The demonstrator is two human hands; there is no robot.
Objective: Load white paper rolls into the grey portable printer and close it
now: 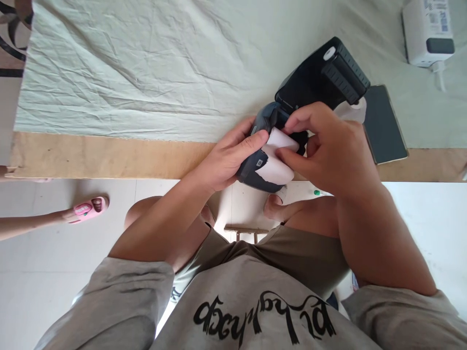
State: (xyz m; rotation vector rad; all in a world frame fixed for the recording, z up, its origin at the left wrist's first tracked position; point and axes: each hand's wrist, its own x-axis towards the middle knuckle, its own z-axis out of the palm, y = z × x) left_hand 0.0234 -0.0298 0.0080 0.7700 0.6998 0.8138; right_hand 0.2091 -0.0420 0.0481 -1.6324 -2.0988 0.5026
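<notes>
A dark portable printer (264,182) sits at the table's front edge, its black lid (304,80) swung open to the back right. My left hand (233,153) grips the printer's left side, the thumb lying over its top near the paper. White paper (275,167) with a torn edge hangs out over the printer's front. My right hand (328,148) is closed on this paper, thumb and fingers bent at the printer's opening. Part of the opening is hidden behind the right hand. A pale, rounded piece (352,111) shows beyond my right wrist, below the lid.
A dark-screened phone (385,124) lies right of the printer, across the table edge. A white box-shaped device (428,36) with a cable stands at the back right. Wrinkled pale green cloth (146,73) covers the table behind a bare wooden edge (109,155). Another person's foot in a pink slipper (93,209) is at left.
</notes>
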